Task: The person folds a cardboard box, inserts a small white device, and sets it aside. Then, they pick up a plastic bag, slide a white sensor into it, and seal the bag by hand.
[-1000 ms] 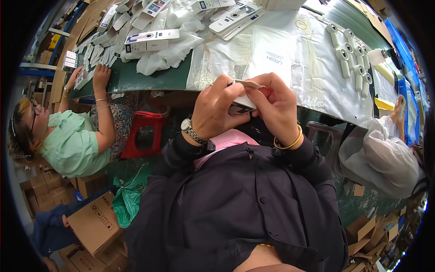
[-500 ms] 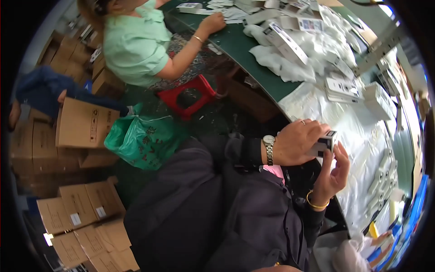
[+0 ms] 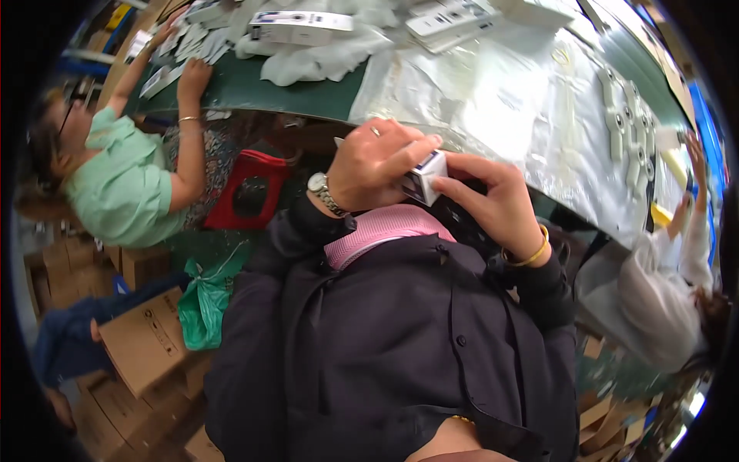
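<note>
left hand (image 3: 375,168) wrapped round small white-and-dark cardboard box (image 3: 432,171) | right hand (image 3: 496,199) pinching its end | box's this side of the flat green worktop (image 3: 239,91) | over-tight squeeze could dent it imo

My left hand (image 3: 379,165) and right hand (image 3: 496,202) hold 1 small white box (image 3: 435,179), tilted, dark-printed on 1 side, partly hidden by my fingers.

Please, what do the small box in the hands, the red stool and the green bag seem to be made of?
Small box: probably smooth printed card, with flat faces and crisp edges.
Red stool: likely moulded plastic, fairly matt, evenly coloured around its opening.
Green bag: apparently thin plastic film, slightly shiny, judging by its crumpled folds.
</note>
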`<action>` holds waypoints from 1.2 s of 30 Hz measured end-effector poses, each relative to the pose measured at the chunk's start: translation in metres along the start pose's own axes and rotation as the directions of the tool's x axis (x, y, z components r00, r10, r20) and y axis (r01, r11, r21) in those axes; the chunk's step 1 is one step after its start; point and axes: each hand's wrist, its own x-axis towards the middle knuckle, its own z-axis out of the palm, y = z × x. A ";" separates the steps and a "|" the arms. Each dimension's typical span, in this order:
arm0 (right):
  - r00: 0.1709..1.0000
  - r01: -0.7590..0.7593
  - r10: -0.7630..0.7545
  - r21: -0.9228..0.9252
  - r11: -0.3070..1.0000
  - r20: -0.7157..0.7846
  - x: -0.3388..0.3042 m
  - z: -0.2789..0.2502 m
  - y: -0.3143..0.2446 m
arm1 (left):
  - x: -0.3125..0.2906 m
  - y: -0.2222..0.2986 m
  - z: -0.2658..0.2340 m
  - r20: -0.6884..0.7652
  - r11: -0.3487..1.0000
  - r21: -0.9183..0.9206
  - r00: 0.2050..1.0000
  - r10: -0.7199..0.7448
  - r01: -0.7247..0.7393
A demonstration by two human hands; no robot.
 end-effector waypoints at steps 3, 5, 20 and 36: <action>0.999 0.004 -0.005 -0.019 1.000 -0.045 -0.004 -0.002 0.010 | 0.002 0.004 0.009 -0.038 0.999 -0.011 0.998 -0.046 0.045; 0.999 0.016 -0.018 -0.029 0.999 -0.049 -0.008 -0.001 0.014 | 0.002 0.009 0.010 -0.017 0.999 0.002 0.998 -0.054 0.054; 0.923 0.157 -0.233 -0.252 0.955 -0.307 -0.007 0.013 0.025 | 0.008 0.029 0.023 -0.013 0.958 0.152 0.970 -0.245 0.244; 0.912 0.144 -0.219 -0.230 0.962 -0.347 -0.011 -0.031 0.035 | 0.028 0.026 0.020 0.003 0.957 0.123 0.964 -0.264 0.262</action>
